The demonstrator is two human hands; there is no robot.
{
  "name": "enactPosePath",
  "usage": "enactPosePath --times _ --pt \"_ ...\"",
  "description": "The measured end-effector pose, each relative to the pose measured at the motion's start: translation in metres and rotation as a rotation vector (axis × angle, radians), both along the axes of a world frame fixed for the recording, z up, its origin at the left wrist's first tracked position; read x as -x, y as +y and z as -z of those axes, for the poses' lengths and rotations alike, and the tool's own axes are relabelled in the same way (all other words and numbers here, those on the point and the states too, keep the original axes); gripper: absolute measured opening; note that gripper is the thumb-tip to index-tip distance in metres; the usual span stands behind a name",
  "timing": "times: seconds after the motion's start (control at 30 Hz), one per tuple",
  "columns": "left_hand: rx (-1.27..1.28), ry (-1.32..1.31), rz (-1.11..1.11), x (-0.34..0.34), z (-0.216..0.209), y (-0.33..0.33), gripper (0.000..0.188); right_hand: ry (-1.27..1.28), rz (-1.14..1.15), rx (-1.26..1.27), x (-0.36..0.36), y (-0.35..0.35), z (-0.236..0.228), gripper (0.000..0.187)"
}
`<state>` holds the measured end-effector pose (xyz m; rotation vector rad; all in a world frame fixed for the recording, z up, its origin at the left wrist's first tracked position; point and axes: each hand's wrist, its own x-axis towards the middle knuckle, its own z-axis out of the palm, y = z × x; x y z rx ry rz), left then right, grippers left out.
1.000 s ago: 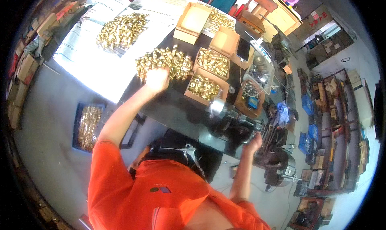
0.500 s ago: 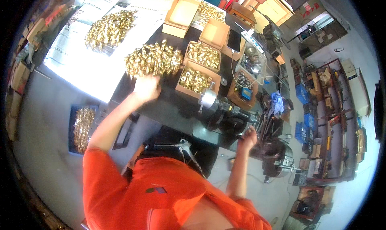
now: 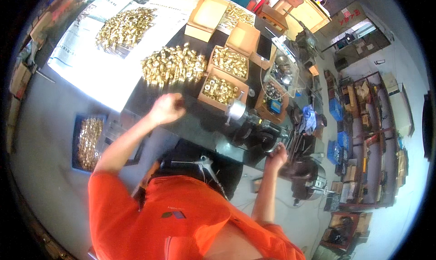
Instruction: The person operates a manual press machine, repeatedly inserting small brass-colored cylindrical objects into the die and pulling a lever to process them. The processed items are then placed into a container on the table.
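Head view: a left hand (image 3: pixel 167 109) is presented above the near edge of a black table (image 3: pixel 195 130), its fingers curled narrow; whether a small part is enclosed cannot be told. Just beyond it, well clear of the fingers, a loose heap of brass fittings (image 3: pixel 172 65) is laid on the table. A right hand (image 3: pixel 277 157) is placed at the near-right end of a dark bench device (image 3: pixel 259 129), fingers bent inward; whether a lever is gripped cannot be made out. The device is fitted at its far-left end with a silvery cylindrical head (image 3: pixel 236 110). Beside the heap, two open cardboard boxes (image 3: pixel 212 102) are filled with similar fittings. A second brass heap (image 3: pixel 126 29) is spread on newspaper sheets (image 3: pixel 97 80) at far left. More brass-coloured pieces are held in a blue tray (image 3: pixel 75 144) on the floor (image 3: pixel 50 178).
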<state>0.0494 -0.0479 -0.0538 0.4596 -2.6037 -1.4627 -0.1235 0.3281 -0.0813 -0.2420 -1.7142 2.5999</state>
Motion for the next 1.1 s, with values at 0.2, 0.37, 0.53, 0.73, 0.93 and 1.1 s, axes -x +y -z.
enactPosePath --times 0.2,0.37,0.53,0.73,0.93,1.1 --pt "-0.740 0.455 0.310 0.033 -0.047 0.038 0.017 -0.008 0.034 -0.013 -0.001 -0.001 -0.003 0.016" --pt "-0.731 0.387 0.249 0.051 -0.060 0.054 0.009 0.031 -0.016 -0.001 -0.002 0.007 0.002 0.016" --pt "-0.721 0.301 0.292 0.058 -0.056 0.049 0.010 0.038 0.001 -0.034 -0.008 0.007 -0.002 0.017" --pt "-0.668 0.382 0.354 0.058 -0.056 0.047 0.007 0.142 -0.058 -0.012 -0.027 0.015 -0.036 0.021" --pt "-0.610 0.397 0.356 0.057 -0.055 0.045 0.011 0.224 -0.080 -0.015 -0.001 -0.002 -0.094 0.017" --pt "-0.639 0.390 0.267 0.054 -0.057 0.050 0.012 0.216 -0.081 0.139 0.054 -0.026 -0.095 0.016"
